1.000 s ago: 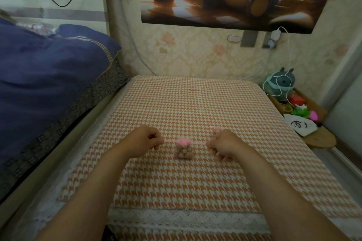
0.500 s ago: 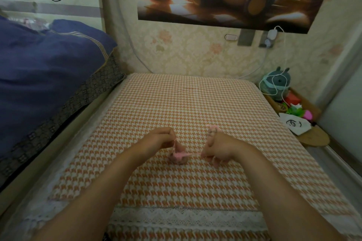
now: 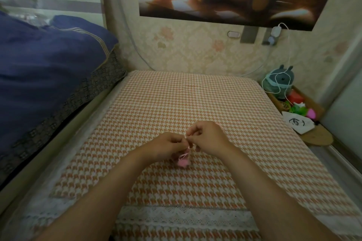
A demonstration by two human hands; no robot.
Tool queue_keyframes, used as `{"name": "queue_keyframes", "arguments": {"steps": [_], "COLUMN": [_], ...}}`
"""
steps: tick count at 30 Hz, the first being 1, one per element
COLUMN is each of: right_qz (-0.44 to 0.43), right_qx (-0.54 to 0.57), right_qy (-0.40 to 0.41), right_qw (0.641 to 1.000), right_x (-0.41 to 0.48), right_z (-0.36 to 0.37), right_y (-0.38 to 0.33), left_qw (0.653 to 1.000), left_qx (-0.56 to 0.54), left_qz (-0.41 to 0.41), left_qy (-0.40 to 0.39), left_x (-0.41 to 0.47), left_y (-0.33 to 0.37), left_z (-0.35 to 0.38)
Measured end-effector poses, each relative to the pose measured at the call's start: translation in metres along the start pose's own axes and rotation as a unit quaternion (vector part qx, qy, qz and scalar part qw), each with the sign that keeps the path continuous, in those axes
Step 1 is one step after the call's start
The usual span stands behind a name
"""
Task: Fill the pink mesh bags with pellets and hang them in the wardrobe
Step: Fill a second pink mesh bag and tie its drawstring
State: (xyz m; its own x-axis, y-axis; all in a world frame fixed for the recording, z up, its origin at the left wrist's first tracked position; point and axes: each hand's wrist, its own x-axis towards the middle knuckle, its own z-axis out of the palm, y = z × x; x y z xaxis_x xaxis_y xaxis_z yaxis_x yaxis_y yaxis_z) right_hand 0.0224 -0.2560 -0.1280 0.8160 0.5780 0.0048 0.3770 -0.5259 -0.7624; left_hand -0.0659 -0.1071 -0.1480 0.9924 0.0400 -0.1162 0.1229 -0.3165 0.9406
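Both hands meet mid-frame over the houndstooth mat [image 3: 176, 100]. Left hand [image 3: 166, 146] and right hand [image 3: 207, 135] pinch the drawstring [image 3: 188, 144] of the pink mesh bag [image 3: 183, 160], which sits just below them, partly hidden.

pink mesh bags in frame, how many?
1 clearly: a small pink mesh drawstring bag on the houndstooth mat, below both hands, left hand, right hand. A pink sliver behind the right hand may be another.

Houndstooth-covered bed [image 3: 186, 100] — pink mesh bag [image 3: 183, 160] (small) rests there.
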Motion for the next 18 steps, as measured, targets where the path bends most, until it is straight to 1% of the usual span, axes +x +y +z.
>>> {"name": "queue_keyframes", "arguments": {"steps": [5,8,11,13,16,18], "right_qz": [0.011,0.012,0.015,0.033,0.063,0.073], "right_qx": [0.043,0.078,0.078,0.075,0.096,0.084], "right_qy": [0.027,0.013,-0.018,-0.042,-0.123,-0.167], "right_qw": [0.999,0.997,0.997,0.996,0.986,0.98], "right_x": [0.003,0.003,0.006,0.006,0.001,-0.003], "right_z": [0.005,0.005,0.003,-0.001,-0.008,-0.007], "right_y": [-0.003,-0.005,-0.002,-0.003,-0.005,-0.005], "left_qw": [0.998,0.998,0.997,0.997,0.996,0.995], "left_qx": [-0.058,-0.057,-0.064,-0.069,-0.073,-0.071], "left_qz": [-0.02,-0.013,-0.024,-0.027,-0.03,-0.032], "left_qy": [0.01,0.009,0.019,0.029,0.045,0.055], "left_x": [0.0,0.001,0.003,0.003,0.002,0.003], "left_y": [-0.003,-0.004,-0.006,-0.006,-0.004,-0.003], "left_z": [-0.004,-0.003,-0.001,-0.001,-0.001,-0.002]}}
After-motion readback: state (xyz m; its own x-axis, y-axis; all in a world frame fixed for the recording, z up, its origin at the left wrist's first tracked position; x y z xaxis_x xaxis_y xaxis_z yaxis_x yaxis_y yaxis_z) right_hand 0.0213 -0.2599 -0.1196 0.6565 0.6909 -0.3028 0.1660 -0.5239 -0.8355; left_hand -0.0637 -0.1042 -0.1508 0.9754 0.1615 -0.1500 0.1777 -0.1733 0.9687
